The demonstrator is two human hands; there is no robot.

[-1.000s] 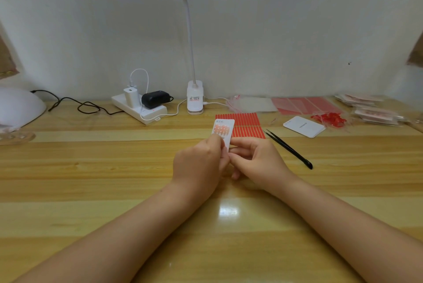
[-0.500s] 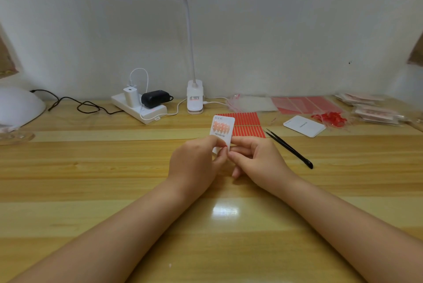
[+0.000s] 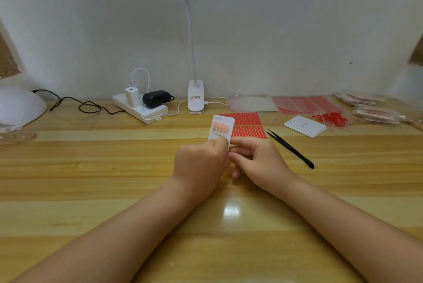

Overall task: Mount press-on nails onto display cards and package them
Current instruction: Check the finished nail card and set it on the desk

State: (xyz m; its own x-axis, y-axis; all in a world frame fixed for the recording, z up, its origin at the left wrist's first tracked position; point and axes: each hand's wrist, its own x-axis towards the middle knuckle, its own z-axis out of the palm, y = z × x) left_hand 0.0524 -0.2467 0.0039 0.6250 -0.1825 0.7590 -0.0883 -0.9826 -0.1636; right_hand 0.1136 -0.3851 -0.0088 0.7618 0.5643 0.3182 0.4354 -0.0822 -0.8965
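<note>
- Display card [image 3: 221, 129] with a row of pink nails, held upright above the table [image 3: 91, 168], in front of the red adhesive strips [image 3: 246, 125].
- Left hand [image 3: 199, 163] pinches its lower edge; right hand [image 3: 258, 159] grips the same edge, fingers curled.
- Risk: squeezing could bend the card and pop nails off.

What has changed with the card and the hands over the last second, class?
The nail card has risen a little between the hands and turned more upright, so more of it shows above the fingers. The left hand and right hand hold it at its lower end as before; nothing was let go. The tweezers, the blank card and the red strips on the table lie where they were.
</note>
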